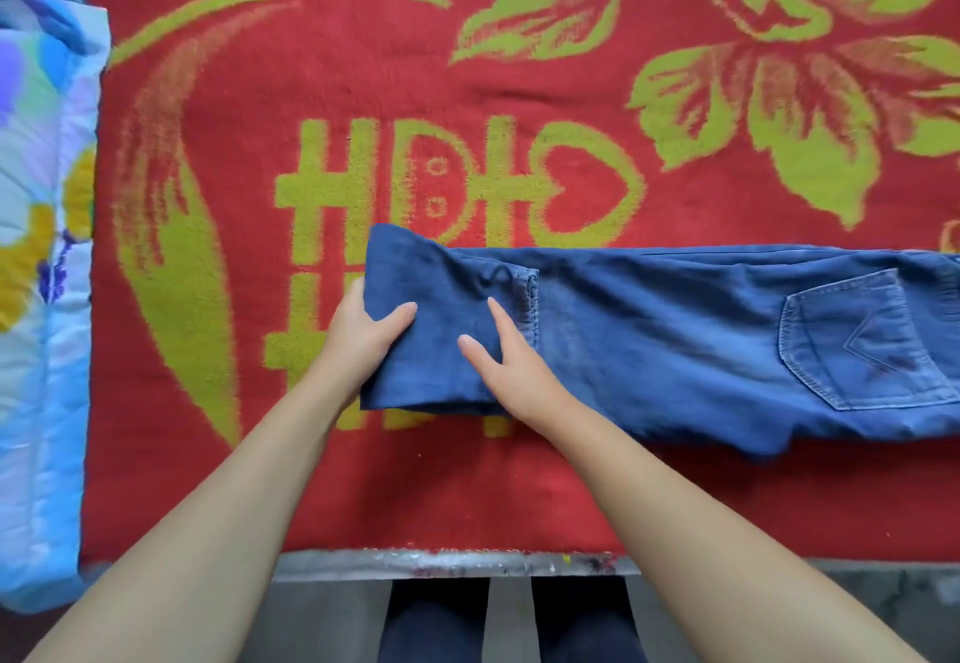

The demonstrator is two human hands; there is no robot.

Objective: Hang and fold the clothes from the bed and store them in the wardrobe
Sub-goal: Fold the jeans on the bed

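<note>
Jeans (675, 340): lie flat across the red blanket (363, 91), leg ends folded back over the thighs, back pocket (857, 340) up.
Your left hand (363, 335): grips the fold's left edge, thumb on top.
Your right hand (511, 366): fingers straight, pressing the folded layer down.
Quilt (41, 299): floral, at the blanket's left edge.

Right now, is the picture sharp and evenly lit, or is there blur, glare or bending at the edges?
Head view: the light is soft and even, with no glare and only faint shadows under the hands; the jeans and the red blanket look slightly soft, the stitching still readable; the wide lens bends the bed edge and stretches the forearms; the quilt at the left is a little washed out.
</note>
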